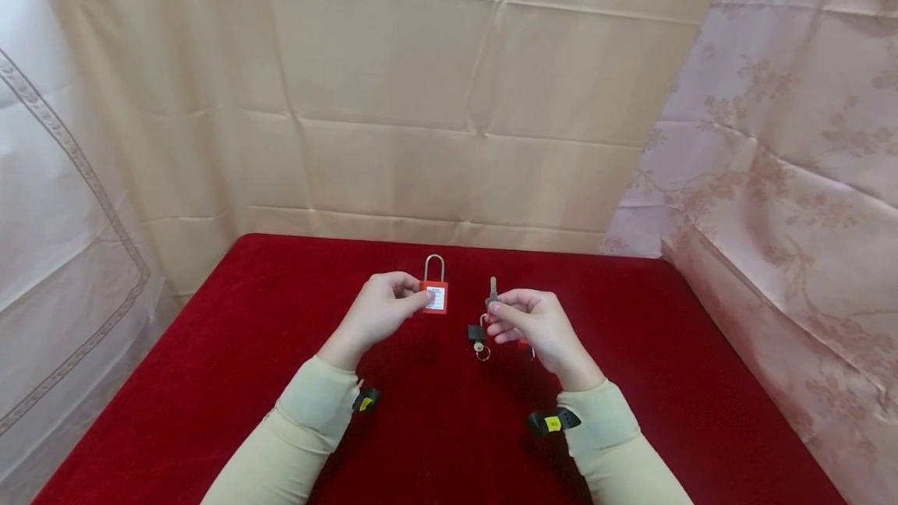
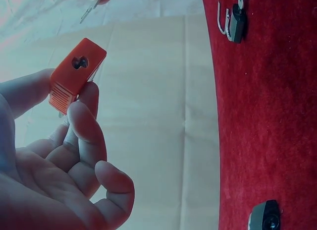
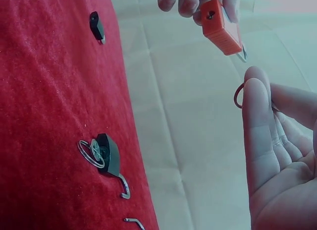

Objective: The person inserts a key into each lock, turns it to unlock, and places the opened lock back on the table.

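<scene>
In the head view my left hand (image 1: pixel 379 306) grips a red padlock (image 1: pixel 440 305) by its body, thumb on the white label. The long shackle points up. Its keyhole faces the camera in the left wrist view, where the padlock (image 2: pixel 74 74) sits between thumb and fingers. My right hand (image 1: pixel 536 322) pinches a key (image 1: pixel 493 287) whose blade points up, apart from the padlock. A reddish ring (image 3: pixel 238 96) shows by the right fingertips. Below that hand lies a black padlock (image 1: pixel 475 332), its shackle open and a key with a ring in it.
Another red padlock (image 1: pixel 524 343) is mostly hidden behind my right hand. A small black object (image 3: pixel 96 26), apparently a padlock, lies farther left. Red cloth (image 1: pixel 449 443) covers the table. A beige curtain (image 1: pixel 393 100) hangs behind it, with patterned cloth (image 1: pixel 793 178) at the right.
</scene>
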`<state>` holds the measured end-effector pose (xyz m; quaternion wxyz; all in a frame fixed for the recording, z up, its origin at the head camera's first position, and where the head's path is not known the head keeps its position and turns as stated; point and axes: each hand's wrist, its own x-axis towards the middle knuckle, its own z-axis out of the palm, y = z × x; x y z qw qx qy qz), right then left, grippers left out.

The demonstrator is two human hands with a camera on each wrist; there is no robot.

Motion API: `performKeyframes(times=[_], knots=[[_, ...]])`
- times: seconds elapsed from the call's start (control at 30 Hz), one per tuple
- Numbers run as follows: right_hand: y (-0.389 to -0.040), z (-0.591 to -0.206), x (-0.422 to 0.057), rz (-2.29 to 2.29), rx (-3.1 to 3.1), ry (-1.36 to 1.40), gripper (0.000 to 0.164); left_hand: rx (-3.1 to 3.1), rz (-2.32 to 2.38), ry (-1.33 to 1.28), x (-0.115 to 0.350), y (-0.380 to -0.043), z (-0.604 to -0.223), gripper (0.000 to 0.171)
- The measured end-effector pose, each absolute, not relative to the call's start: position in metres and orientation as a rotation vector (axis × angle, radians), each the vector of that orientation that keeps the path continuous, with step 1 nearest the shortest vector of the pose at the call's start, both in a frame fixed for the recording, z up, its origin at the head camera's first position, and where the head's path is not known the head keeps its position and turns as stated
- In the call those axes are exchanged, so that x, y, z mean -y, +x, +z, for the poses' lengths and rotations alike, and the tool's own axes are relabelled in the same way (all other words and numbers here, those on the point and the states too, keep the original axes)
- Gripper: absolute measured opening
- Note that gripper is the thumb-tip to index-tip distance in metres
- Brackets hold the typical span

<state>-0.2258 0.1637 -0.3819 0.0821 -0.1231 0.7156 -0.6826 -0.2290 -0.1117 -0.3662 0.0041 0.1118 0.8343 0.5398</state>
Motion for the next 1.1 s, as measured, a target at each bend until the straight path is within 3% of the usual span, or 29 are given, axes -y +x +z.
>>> performKeyframes(times=[0.77,1.1], knots=[[-0.22,-0.394,-0.143,-1.979,-1.996,-0.416,0.032,-2.605,1.732,0.365,0.112,-0.229,-0.368,0.018],[-0.215,-0.399,-0.132,-1.954,-1.947,-0.421,0.021,-2.601,1.729,0.358,0.112,-0.228,-0.365,0.021]])
